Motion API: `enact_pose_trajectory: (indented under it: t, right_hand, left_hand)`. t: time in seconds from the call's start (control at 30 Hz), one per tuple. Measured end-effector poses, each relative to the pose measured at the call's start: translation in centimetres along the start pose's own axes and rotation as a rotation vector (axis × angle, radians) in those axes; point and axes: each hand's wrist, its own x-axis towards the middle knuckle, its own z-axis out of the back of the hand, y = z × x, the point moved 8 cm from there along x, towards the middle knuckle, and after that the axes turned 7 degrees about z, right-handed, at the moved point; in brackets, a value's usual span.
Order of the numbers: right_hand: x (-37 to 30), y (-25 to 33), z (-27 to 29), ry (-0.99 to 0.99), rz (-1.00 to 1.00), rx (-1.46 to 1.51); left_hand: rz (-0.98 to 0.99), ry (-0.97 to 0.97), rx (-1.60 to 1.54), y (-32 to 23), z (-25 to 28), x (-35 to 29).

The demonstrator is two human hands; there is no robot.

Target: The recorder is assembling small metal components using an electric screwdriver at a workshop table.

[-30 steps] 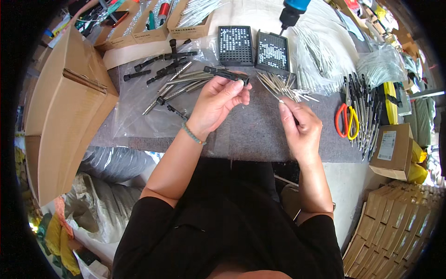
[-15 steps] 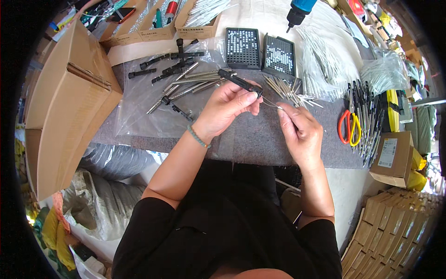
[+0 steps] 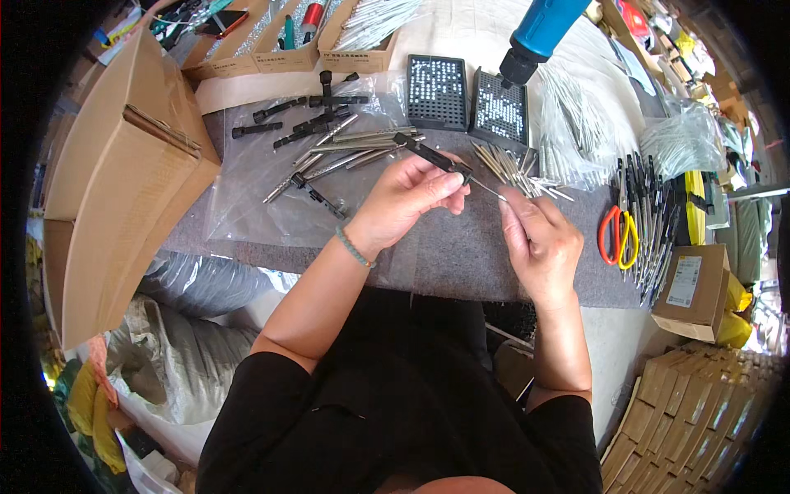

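My left hand (image 3: 420,191), wearing a beaded bracelet, is closed around a slim black part (image 3: 429,156) that slants from upper left to lower right. A thin silvery wire or rod (image 3: 485,188) runs straight from the part's near end to my right hand (image 3: 541,239), whose thumb and fingers pinch it. Whether the wire sits inside the part is too small to tell. Left of my hands, several silver metal tubes (image 3: 354,142) and similar black parts (image 3: 317,123) lie on a clear plastic sheet. Thin metal rods (image 3: 514,169) lie loose just beyond my right hand.
Two black hole trays (image 3: 436,115) with small pale pieces stand at the back, a blue power driver (image 3: 539,37) above them. Scissors (image 3: 617,237) and black-ended rods (image 3: 652,222) lie right. A tall carton (image 3: 107,214) flanks the left; open boxes (image 3: 354,59) line the far side.
My right hand has drawn slightly right, away from the left one. The wire, bowed before, is now straight. The blue driver reaches further into view.
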Motion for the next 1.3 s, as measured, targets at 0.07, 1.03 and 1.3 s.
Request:
enact_pose_trajectory:
  t: [0.07,1.03,1.3]
  right_hand:
    - [0.0,-0.1,-0.1,-0.011,-0.01,0.072]
    - [-1.6,-2.4,-6.0,0.062,-0.348,0.525]
    - [-1.9,-2.5,-6.3,0.15,-0.475,0.685]
  left_hand:
    - [0.008,0.013,0.057,0.1,-0.4,0.0]
    - [0.068,-0.168,0.171,1.4,2.1,0.8]
    - [0.057,-0.101,0.266,1.1,0.9,0.7]
